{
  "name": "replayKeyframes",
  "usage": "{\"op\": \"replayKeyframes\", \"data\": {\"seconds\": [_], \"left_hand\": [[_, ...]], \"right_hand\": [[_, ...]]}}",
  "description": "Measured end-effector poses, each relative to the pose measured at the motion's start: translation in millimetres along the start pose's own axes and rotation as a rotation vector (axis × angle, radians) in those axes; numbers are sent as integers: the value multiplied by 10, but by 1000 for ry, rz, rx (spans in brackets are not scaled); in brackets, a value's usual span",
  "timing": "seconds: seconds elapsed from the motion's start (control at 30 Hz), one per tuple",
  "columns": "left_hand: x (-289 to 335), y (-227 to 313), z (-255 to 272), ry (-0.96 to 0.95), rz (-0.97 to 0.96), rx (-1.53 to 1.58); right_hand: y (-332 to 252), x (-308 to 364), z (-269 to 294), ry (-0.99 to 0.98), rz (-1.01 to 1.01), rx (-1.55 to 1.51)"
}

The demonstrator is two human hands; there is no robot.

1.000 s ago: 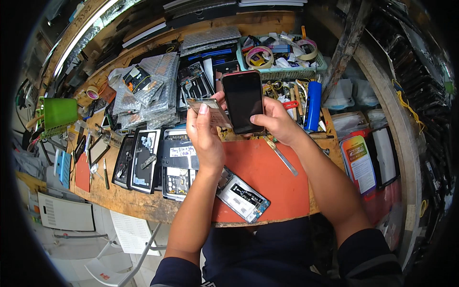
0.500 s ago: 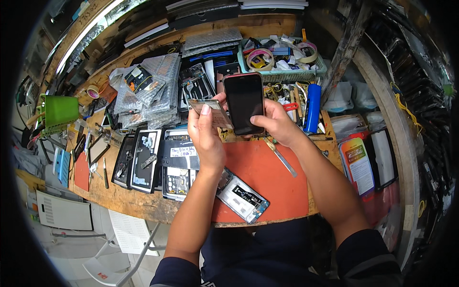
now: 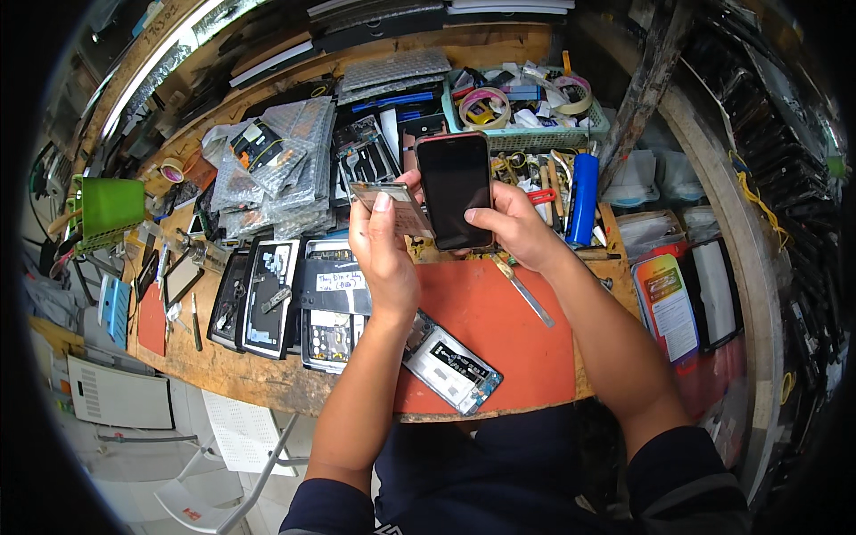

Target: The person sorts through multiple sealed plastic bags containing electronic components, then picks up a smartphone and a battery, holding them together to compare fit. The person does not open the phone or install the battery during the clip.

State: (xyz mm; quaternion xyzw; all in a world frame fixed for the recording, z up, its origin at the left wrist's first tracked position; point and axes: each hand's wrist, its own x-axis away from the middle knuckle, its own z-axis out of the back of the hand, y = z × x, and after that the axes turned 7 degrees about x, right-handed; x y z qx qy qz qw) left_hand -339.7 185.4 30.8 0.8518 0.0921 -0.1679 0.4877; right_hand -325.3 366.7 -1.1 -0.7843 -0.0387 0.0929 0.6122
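Cluttered and wooden, the bench (image 3: 267, 379) carries an orange mat (image 3: 499, 330) with an opened phone chassis (image 3: 450, 364) lying at its near left corner. Above the mat the right hand (image 3: 508, 227) is closed around a dark-screened phone (image 3: 455, 189), held upright. Just beside it, the left hand (image 3: 385, 250) pinches a thin flat phone part (image 3: 390, 207) between thumb and fingers, touching the phone's left edge. Behind them a green mesh basket (image 3: 535, 138) holds tape rolls and small tools. A blue cylinder (image 3: 583, 198) stands near it.
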Motion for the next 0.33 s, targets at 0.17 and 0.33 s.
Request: {"op": "replayKeyframes", "data": {"seconds": [0.17,0.33], "left_hand": [[9,-11,22,-17,9,40],[4,0,20,-28,14,63]], "right_hand": [[0,9,-17,17,21,18],[-37,1,-11,-13,20,21]]}}
